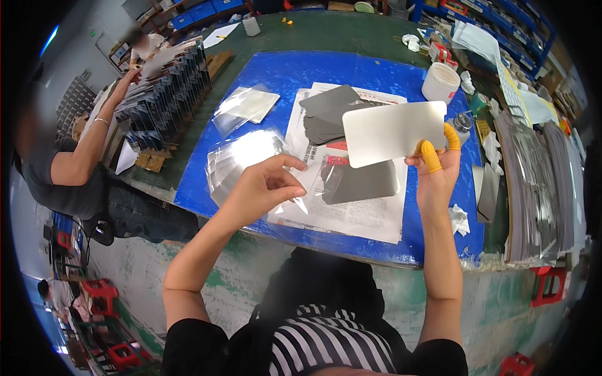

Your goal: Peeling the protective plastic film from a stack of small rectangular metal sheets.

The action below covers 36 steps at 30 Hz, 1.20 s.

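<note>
My right hand (437,172), with yellow finger cots on thumb and a finger, grips a pale rectangular plate (389,133) with rounded corners by its right end, above the table. My left hand (263,188) hovers left of it, thumb and index finger apart. Just below that thumb is a shiny piece of clear film (300,204); whether it touches the hand I cannot tell. Under and beside my left hand lies a fanned pile of clear film sheets (235,164). Grey plates (329,103) are stacked on newspaper (370,216), with more grey plates (364,183) nearer me.
A blue sheet (269,69) covers the work table. At its right stand a white tub (440,83) and a small metal-topped jar (462,122). Upright stacked sheets (542,188) line the right edge. At left, another person (69,166) reaches toward a rack of dark plates (169,94).
</note>
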Available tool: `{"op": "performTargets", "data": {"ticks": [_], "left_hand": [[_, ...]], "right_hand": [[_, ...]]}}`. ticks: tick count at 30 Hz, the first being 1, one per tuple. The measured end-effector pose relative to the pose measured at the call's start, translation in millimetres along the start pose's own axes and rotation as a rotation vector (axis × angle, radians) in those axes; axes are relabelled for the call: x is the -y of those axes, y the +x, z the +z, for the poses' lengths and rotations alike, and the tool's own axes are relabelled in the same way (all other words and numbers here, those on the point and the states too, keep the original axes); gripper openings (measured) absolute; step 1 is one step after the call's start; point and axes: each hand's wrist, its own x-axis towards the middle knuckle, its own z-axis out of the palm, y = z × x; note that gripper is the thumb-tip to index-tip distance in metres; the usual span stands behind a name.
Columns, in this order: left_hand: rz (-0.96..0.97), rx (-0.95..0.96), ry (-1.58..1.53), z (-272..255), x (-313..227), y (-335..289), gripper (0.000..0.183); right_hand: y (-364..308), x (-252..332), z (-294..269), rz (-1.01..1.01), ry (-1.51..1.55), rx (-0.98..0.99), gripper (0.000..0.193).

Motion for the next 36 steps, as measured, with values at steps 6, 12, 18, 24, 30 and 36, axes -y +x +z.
{"op": "performTargets", "data": {"ticks": [6,12,18,24,30,36], "left_hand": [[-0.038,0.104,0.053,19.8,0.6,3.6,0.034],[0.011,0.168,0.028,29.5,2.9,7.0,0.033],[-0.012,0.122,-0.037,22.5,2.4,8.7,0.033],[-0.021,0.059,-0.047,19.8,8.6,7.2,0.035],[-0.118,0.082,-0.010,18.1,5.9,12.7,0.040],[-0.030,0.048,0.060,14.8,18.9,18.2,0.042]], "right_hand": [[-4.0,-7.3,-7.1,-0.012,0.019,0.057,0.041],[-11.2,-9.2,3.9,-0.031,-0.009,0.095,0.043],[-7.5,-8.4,-1.6,0.023,-0.070,0.108,0.043],[-15.4,-15.2,5.5,0.126,-0.143,0.196,0.041],[-26.0,-21.9,6.7,0.256,-0.221,0.318,0.025],[-29.9,-21.2,12.6,0.102,-0.531,0.475,0.020]]}}
